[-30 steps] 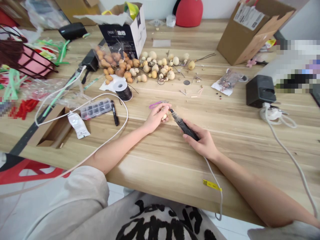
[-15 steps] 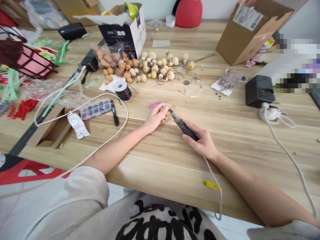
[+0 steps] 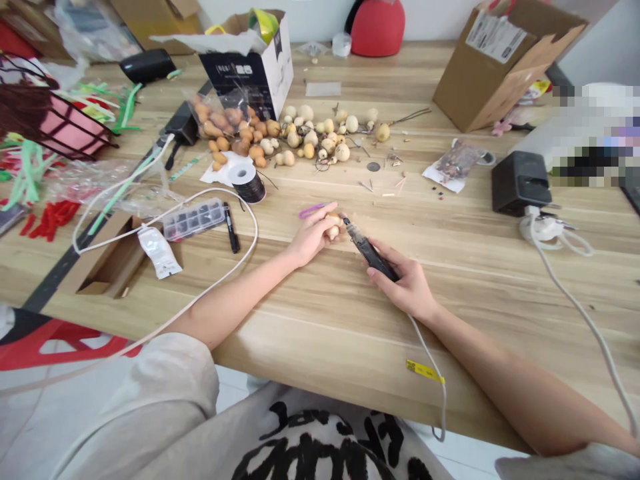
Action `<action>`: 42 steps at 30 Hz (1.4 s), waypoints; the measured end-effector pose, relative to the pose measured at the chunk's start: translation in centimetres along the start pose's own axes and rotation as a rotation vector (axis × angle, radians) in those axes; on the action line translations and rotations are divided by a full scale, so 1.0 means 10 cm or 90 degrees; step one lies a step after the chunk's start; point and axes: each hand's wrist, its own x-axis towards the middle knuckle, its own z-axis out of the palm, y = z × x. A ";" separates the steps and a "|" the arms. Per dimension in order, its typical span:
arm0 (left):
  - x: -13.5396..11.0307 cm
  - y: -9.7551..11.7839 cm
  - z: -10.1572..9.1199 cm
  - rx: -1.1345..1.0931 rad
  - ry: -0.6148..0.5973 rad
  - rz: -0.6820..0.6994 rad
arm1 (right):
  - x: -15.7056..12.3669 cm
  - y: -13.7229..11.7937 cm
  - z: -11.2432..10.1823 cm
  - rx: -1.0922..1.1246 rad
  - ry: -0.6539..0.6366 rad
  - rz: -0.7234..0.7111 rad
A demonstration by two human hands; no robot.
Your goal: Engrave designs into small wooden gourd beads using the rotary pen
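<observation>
Between the fingers of my left hand (image 3: 311, 241) sits a small pale gourd (image 3: 333, 231), partly covered by the fingers. My right hand (image 3: 406, 283) is closed around a black rotary tool (image 3: 373, 255) with a white cord. The tool's tip points up and left and lies right by the gourd; whether they touch I cannot tell. Just beyond my left hand lies a purple strip (image 3: 310, 211). Farther back are a pile of small pale gourds (image 3: 310, 137) and a bag of orange-brown gourds (image 3: 220, 123).
A spool of black cord (image 3: 249, 185), a compartment box (image 3: 195, 219) and a black marker (image 3: 231, 229) lie on the left, with a white cable looped around them. Small bits (image 3: 370, 187) are scattered ahead. To the right stand a black power adapter (image 3: 521, 183) and a cardboard box (image 3: 500, 67).
The left fingers have shifted and opened a little, so more of the gourd shows and it sits turned differently. The rotary tool has moved slightly right.
</observation>
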 end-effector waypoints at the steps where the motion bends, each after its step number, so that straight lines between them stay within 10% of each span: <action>1: 0.00 0.01 0.00 -0.006 0.005 -0.001 | 0.00 0.00 0.00 0.002 0.000 0.002; 42: 0.02 -0.02 -0.11 -0.033 -0.051 0.011 | -0.02 0.01 0.02 0.013 0.028 0.022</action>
